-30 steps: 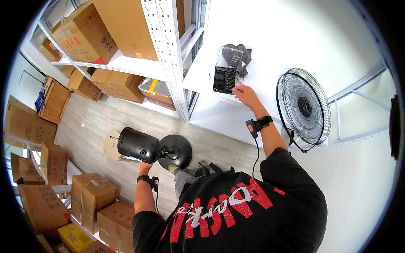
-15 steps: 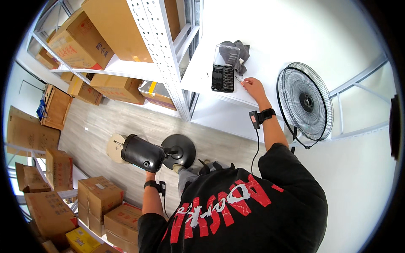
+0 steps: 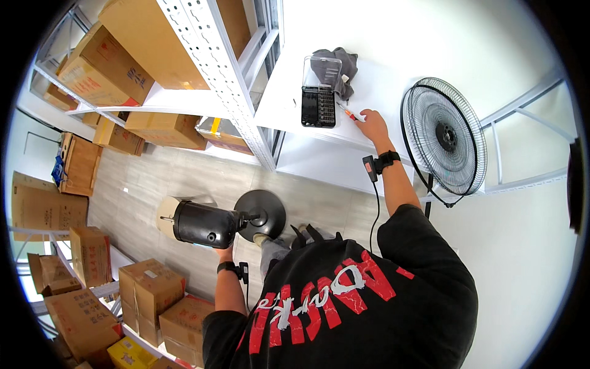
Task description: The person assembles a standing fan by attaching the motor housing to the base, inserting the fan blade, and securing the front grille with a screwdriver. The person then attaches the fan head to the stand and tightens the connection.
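Observation:
My right hand [image 3: 372,126] is above the white shelf, thumb and forefinger apart. Just beyond its fingertips lies a small screwdriver [image 3: 350,114] with a red and pale handle. Beside it sits a bit case [image 3: 318,108], its clear lid raised and rows of bits in the black tray. A dark grey cloth [image 3: 347,66] lies behind the lid. My left hand [image 3: 225,253] is at the near side of a black fan motor housing [image 3: 206,222]; the housing hides its fingers, so their grip does not show. The housing stands near a round black base [image 3: 262,215].
A wire fan grille [image 3: 445,135] leans upright to the right of my right arm. A perforated white shelf post [image 3: 215,67] rises left of the shelf. Cardboard boxes [image 3: 150,295] fill racks on the left. A cable hangs from my right wrist strap [image 3: 386,161].
My right hand has drawn back from the screwdriver, which now lies uncovered on the shelf with its handle showing. The view has shifted slightly; my left hand remains at the motor housing.

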Demonstrator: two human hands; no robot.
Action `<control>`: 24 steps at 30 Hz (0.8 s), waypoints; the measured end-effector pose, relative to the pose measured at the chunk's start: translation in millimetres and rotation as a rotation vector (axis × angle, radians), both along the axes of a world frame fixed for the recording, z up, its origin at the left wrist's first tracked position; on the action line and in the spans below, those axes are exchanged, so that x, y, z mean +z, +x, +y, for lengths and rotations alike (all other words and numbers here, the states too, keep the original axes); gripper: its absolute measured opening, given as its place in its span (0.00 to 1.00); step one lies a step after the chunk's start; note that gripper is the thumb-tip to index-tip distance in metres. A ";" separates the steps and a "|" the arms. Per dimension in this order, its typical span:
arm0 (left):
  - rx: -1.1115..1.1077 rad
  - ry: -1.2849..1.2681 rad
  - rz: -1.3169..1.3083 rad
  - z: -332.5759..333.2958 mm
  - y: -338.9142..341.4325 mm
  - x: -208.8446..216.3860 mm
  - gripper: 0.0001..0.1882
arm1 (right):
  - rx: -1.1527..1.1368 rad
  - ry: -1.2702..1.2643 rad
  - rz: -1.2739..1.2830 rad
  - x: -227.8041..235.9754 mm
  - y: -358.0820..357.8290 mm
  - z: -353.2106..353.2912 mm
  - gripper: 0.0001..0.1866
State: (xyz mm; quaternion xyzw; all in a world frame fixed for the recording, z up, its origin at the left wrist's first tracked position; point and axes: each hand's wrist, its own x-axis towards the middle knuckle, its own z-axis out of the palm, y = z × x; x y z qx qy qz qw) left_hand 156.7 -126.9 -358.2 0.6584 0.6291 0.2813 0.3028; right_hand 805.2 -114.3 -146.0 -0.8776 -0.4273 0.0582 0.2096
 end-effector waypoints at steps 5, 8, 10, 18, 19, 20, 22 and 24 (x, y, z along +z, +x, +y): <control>0.106 0.055 -0.035 -6.8 16.7 12.0 0.40 | 0.004 -0.144 -0.110 -5.6 -5.9 -0.1 0.18; 0.004 0.112 -0.040 -4.2 11.2 21.3 0.37 | 0.017 -0.140 -0.154 -11.4 -9.0 0.6 0.15; -0.101 0.176 0.012 -3.9 7.1 30.5 0.34 | 0.025 -0.124 -0.160 -13.4 -9.7 2.4 0.12; -0.082 -0.074 -0.291 -18.1 -27.3 52.6 0.25 | 0.023 -0.003 -0.162 -16.3 -5.2 -6.6 0.09; -0.048 -0.103 -0.247 -21.3 -36.9 48.5 0.24 | 0.026 0.020 -0.153 -15.5 -3.3 -10.5 0.09; 0.001 -0.180 -0.254 -22.7 -44.0 46.7 0.24 | 0.029 0.044 -0.145 -14.8 -1.4 -13.2 0.10; 0.100 -0.333 -0.266 -25.5 -56.7 43.0 0.23 | 0.071 0.105 -0.101 -12.1 -0.3 -18.5 0.11; 0.173 -0.302 -0.372 -29.7 -65.4 38.0 0.23 | 0.114 0.172 0.045 -7.4 -3.1 -22.5 0.11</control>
